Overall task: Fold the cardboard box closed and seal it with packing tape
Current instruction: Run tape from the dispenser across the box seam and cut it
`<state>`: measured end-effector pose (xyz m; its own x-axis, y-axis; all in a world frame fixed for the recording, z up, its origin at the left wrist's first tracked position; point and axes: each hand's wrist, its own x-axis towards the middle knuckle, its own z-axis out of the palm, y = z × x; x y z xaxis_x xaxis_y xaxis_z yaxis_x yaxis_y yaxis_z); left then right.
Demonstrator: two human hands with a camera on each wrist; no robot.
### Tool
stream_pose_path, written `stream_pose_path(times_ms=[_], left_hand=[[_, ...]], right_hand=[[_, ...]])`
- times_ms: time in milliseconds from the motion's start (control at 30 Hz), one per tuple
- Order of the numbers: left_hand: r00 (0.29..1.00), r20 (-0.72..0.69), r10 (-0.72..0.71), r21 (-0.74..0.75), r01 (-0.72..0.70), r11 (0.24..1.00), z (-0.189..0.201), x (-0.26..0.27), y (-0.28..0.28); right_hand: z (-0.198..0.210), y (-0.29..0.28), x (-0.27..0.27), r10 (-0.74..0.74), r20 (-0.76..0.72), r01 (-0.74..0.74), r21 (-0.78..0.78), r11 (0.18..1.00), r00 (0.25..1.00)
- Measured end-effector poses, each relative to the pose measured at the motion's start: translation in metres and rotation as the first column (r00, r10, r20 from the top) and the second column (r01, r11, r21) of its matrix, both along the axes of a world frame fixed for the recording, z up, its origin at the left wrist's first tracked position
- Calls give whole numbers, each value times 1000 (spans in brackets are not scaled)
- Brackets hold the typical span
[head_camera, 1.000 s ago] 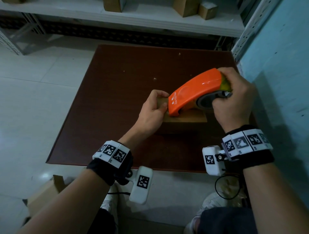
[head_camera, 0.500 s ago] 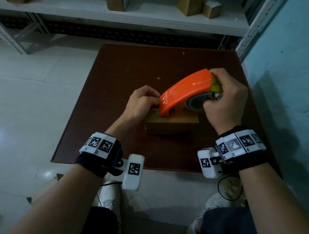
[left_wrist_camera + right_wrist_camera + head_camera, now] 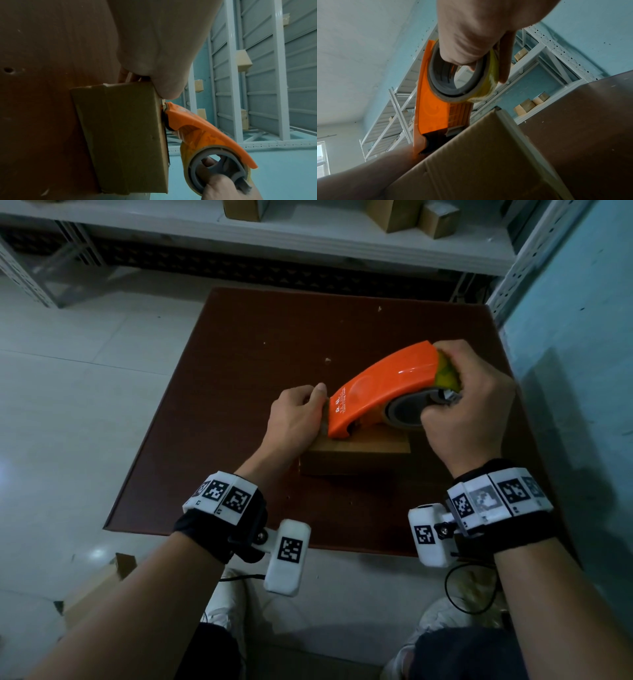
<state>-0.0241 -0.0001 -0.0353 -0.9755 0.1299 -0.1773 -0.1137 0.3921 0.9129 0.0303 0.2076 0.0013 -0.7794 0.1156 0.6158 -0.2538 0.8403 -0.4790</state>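
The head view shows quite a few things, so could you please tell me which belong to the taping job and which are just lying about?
Part of the job:
- cardboard box on the brown table
- orange tape dispenser, nose on the box
- left hand holding the box
- right hand gripping the dispenser

Just lying about:
- boxes on the shelf
- box on the floor

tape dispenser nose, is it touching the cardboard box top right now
Touching. In the left wrist view the orange tape dispenser has its front end pressed against the top face of the cardboard box, with no gap between them; the head view agrees.
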Motion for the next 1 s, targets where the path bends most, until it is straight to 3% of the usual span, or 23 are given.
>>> stream_pose_path(times_ms=[533, 1000], left_hand=[[998, -63, -26, -26, 24, 999, 0, 0, -2], [999, -39, -30, -28, 29, 999, -1, -1, -2]], right_hand=[[0, 12, -1, 13, 38, -14, 47, 999, 999], [2, 15, 0, 20, 51, -23, 53, 998, 999]])
